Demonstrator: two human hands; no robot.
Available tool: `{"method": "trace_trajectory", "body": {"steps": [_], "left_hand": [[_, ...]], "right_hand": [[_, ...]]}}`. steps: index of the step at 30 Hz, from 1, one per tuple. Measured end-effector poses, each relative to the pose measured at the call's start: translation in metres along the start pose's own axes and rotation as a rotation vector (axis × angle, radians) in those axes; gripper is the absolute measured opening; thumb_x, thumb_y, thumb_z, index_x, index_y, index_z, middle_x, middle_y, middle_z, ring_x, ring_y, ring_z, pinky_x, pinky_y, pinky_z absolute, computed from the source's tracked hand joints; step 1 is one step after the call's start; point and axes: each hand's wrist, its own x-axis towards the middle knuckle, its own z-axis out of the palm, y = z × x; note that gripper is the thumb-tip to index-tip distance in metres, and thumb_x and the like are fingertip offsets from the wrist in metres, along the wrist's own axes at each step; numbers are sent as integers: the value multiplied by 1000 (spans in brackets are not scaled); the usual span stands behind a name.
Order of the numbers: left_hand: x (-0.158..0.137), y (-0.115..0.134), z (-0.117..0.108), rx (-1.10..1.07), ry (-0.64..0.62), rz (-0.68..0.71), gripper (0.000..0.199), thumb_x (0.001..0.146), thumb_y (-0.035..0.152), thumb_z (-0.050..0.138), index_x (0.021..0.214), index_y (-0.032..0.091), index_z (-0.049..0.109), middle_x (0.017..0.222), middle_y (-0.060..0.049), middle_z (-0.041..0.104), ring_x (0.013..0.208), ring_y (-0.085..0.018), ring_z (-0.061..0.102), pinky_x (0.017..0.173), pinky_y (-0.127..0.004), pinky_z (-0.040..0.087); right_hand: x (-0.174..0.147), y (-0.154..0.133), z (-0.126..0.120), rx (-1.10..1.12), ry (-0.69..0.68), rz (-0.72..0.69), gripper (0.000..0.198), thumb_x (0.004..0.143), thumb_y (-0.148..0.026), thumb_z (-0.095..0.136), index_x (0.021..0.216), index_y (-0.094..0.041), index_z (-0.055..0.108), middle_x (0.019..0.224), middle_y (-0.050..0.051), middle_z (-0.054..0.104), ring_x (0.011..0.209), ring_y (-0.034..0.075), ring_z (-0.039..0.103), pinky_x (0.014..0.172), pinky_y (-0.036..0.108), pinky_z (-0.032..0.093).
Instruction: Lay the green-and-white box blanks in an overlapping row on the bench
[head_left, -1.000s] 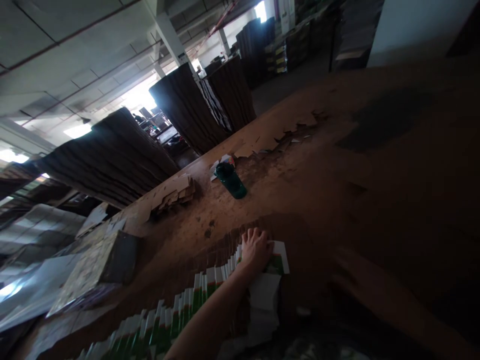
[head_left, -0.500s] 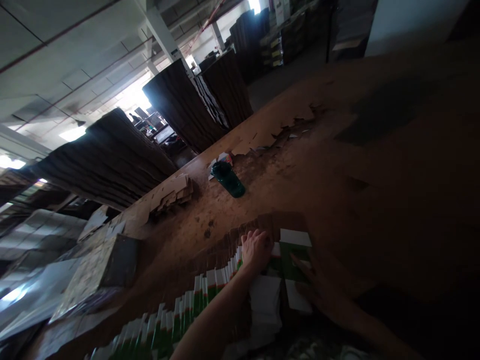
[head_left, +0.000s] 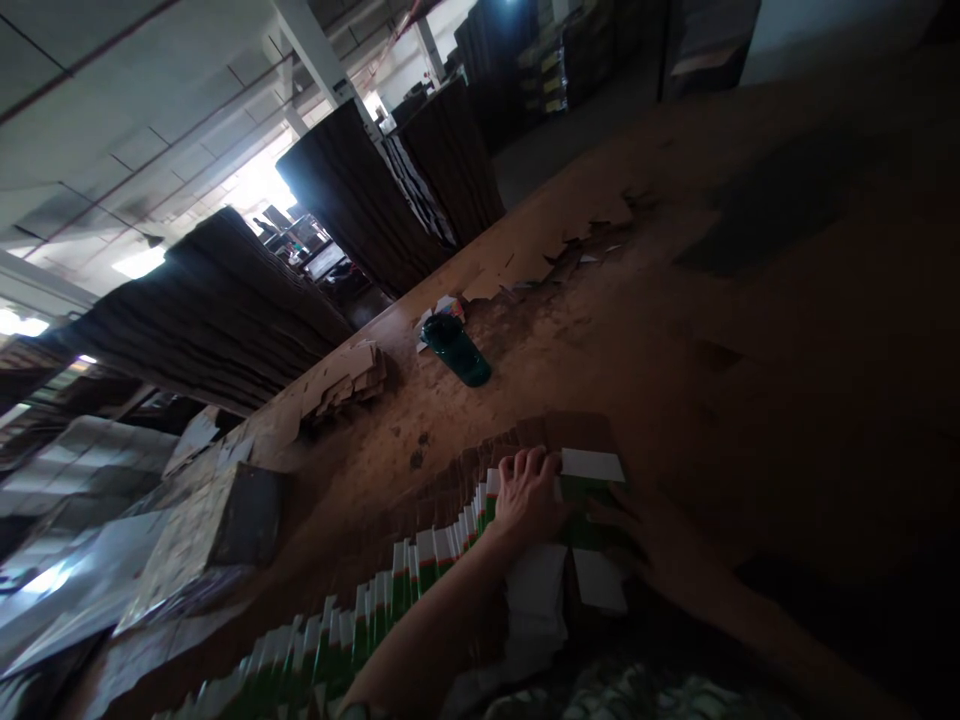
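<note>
A long row of flat green-and-white cartons (head_left: pixel 360 620) overlaps like a fan across the table. My left hand (head_left: pixel 527 497) lies on the right end of that row, its fingers bent and close together over the cartons. Just right of it is a separate green-and-white carton piece (head_left: pixel 592 466) with white end flaps. My right hand (head_left: pixel 637 525) reaches over this piece from the right, fingers stretched out and apart on its green middle; the hand is dark and partly blurred. White flaps (head_left: pixel 536 590) hang below my left hand.
A dark green bottle (head_left: pixel 459 352) lies on the worn brown table (head_left: pixel 525 355) beyond the cartons. Cardboard scraps (head_left: pixel 345 382) are stacked left of it. A grey box (head_left: pixel 214 535) stands at the left. Tall cardboard stacks (head_left: pixel 225 310) rise behind the table's far edge.
My left hand has shifted slightly right, closer to the separate carton piece. My right hand's fingers have moved a little across its green middle. The camera view has moved slightly.
</note>
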Motion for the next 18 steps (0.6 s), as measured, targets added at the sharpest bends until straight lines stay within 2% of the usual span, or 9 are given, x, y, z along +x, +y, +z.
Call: {"method": "trace_trajectory", "body": {"steps": [2,4,7,9,11,14,15,16,18], "left_hand": [[1,1,4,-7,-25,8,59,80,51,61,132,30,44,139,-6,44,127,-28,35,106,-48,24],[2,2,7,-12,-53,-14,62,79,52,62,134,31,43,140,-6,42,129,-29,33,108,-50,21],[2,1,9,-35,-53,-25,64,78,50,64,135,31,42,140,-6,43,129,-29,34,109,-50,20],[3,1,7,-58,-58,-26,68,76,51,65,136,30,41,139,-7,44,129,-30,35,109,-50,21],[4,2,-2,-115,-79,-50,71,76,51,63,139,30,37,138,-6,47,128,-29,37,108,-49,24],[7,0,-26,-280,-90,-156,54,91,47,42,141,31,32,136,-3,49,125,-23,41,104,-42,31],[7,-1,-35,-313,-71,-192,46,95,44,33,139,32,35,135,-2,49,124,-22,42,103,-41,32],[8,-2,-43,-310,-34,-215,41,96,41,29,134,32,40,134,-2,50,124,-21,41,105,-41,30],[6,-6,-53,-211,43,-209,34,96,42,31,120,30,52,127,-2,53,123,-23,40,109,-47,22]], "right_hand": [[-5,16,-15,-19,2,-9,47,83,-31,50,129,-34,57,135,5,57,121,30,53,98,52,43],[-18,40,-29,-96,41,46,52,77,-24,49,127,-32,58,132,5,59,119,32,55,94,52,47],[-45,74,-51,-340,173,200,62,65,-19,54,127,-24,61,138,16,52,127,44,43,97,62,38],[-54,78,-68,-360,199,319,66,61,-18,56,127,-19,61,136,22,52,128,47,40,97,63,38],[-48,56,-89,-148,127,358,64,64,-22,55,128,-17,58,132,20,56,124,41,49,97,54,43],[-21,-18,-112,335,-21,168,52,76,-39,53,125,-22,57,126,11,63,116,30,57,99,40,44],[-11,-44,-115,475,-70,114,45,81,-44,49,119,-22,60,118,9,67,111,27,60,95,37,46],[-3,-67,-115,602,-180,113,42,84,-50,45,108,-21,65,104,8,72,99,26,65,85,35,51],[6,-92,-104,709,-419,140,51,86,-58,37,84,-18,67,80,7,73,77,23,68,67,31,52]]}}
